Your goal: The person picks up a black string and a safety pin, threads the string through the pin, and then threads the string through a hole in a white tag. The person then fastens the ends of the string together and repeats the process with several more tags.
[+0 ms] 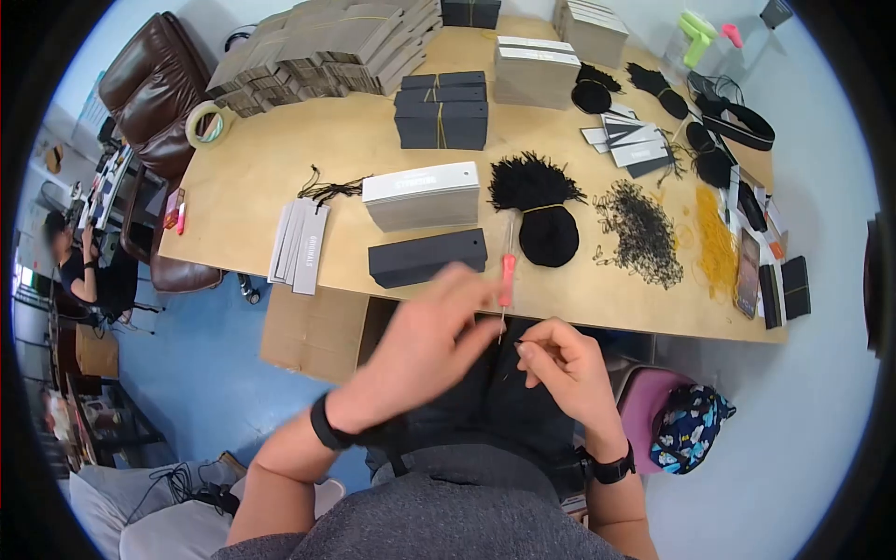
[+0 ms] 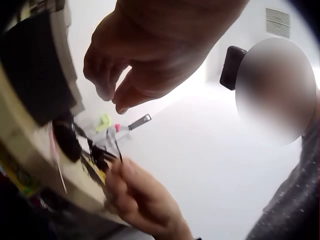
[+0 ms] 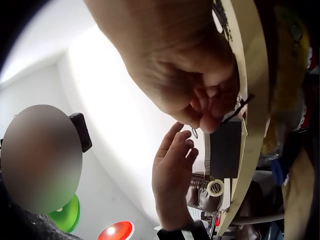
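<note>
My right hand point(image 1: 567, 371) pinches a thin black cord point(image 3: 239, 109) between thumb and fingers, over my lap at the table's front edge. A small metal loop point(image 3: 195, 133) hangs just under those fingertips. My left hand point(image 1: 425, 331), blurred in the head view, is to the left with its fingers loosely bent. Nothing shows between its fingertips in the left wrist view. Near the fingers of both hands lies a red-handled tool point(image 1: 507, 280) with a thin metal shaft, its tip sticking out past the table edge.
On the table point(image 1: 252, 187) stand a dark tag stack point(image 1: 427, 259), a white-topped tag stack point(image 1: 422, 198) and a black cord bundle point(image 1: 549, 233). To the right are a pile of small dark pins point(image 1: 639, 233), yellow bands point(image 1: 715, 243) and a phone point(image 1: 748, 273). Corded tags point(image 1: 301, 245) lie left.
</note>
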The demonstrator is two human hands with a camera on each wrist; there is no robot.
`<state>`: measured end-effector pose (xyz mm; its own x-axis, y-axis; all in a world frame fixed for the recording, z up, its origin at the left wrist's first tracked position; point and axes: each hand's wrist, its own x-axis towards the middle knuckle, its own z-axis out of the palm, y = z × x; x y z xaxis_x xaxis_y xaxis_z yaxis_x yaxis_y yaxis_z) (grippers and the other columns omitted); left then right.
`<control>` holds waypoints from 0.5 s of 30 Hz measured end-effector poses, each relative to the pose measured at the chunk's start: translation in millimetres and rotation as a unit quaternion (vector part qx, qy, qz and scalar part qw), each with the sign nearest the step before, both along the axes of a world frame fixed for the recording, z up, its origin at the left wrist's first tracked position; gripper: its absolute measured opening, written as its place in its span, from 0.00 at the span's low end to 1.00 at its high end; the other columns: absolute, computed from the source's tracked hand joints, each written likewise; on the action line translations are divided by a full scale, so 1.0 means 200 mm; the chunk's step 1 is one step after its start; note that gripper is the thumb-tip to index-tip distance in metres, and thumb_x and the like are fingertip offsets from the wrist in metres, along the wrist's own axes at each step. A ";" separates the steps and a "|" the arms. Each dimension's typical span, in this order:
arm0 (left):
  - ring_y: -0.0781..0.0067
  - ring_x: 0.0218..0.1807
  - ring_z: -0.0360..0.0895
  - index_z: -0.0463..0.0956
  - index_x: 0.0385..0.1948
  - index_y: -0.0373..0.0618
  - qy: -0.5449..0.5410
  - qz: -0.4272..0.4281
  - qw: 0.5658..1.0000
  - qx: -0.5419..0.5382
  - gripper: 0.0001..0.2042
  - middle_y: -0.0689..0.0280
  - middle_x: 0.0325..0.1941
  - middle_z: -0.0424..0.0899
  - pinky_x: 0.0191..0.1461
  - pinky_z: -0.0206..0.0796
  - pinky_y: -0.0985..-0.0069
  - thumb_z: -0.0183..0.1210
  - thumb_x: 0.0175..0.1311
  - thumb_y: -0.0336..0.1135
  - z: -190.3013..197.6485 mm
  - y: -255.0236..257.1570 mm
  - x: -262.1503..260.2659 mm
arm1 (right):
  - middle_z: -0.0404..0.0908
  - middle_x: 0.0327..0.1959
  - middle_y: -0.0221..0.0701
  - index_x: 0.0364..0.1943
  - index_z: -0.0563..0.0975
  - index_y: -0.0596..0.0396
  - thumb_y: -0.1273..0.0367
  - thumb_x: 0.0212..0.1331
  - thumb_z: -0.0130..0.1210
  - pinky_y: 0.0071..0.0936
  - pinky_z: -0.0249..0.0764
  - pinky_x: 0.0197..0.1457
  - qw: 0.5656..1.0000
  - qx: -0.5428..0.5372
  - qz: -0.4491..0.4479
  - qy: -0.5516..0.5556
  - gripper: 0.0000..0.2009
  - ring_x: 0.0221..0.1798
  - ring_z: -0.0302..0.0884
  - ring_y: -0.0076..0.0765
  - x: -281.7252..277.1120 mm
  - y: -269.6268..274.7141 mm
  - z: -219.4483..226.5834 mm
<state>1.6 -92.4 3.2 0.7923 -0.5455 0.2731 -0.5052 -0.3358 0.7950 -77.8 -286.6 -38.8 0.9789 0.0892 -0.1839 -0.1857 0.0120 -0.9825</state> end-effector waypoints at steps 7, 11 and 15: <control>0.54 0.47 0.78 0.83 0.45 0.41 -0.208 0.074 0.961 0.168 0.16 0.58 0.44 0.81 0.52 0.70 0.65 0.69 0.52 0.31 0.04 0.08 0.69 | 0.80 0.29 0.27 0.37 0.79 0.62 0.73 0.65 0.59 0.16 0.72 0.30 0.998 -0.047 -0.010 -0.031 0.05 0.27 0.76 0.16 -0.06 -0.03 0.00; 0.57 0.48 0.77 0.84 0.40 0.39 -0.082 0.089 0.975 0.187 0.15 0.59 0.42 0.83 0.52 0.69 0.68 0.70 0.51 0.33 0.03 0.09 0.72 | 0.81 0.28 0.28 0.36 0.79 0.62 0.74 0.64 0.60 0.16 0.71 0.29 0.996 -0.082 -0.013 -0.035 0.04 0.27 0.77 0.17 -0.08 -0.05 -0.01; 0.57 0.46 0.77 0.84 0.41 0.39 -0.092 0.102 0.984 0.117 0.15 0.60 0.41 0.82 0.51 0.68 0.67 0.71 0.50 0.34 0.07 0.13 0.62 | 0.81 0.28 0.28 0.36 0.80 0.62 0.74 0.63 0.61 0.16 0.71 0.30 0.997 -0.070 -0.019 -0.034 0.04 0.27 0.77 0.17 -0.09 -0.05 -0.03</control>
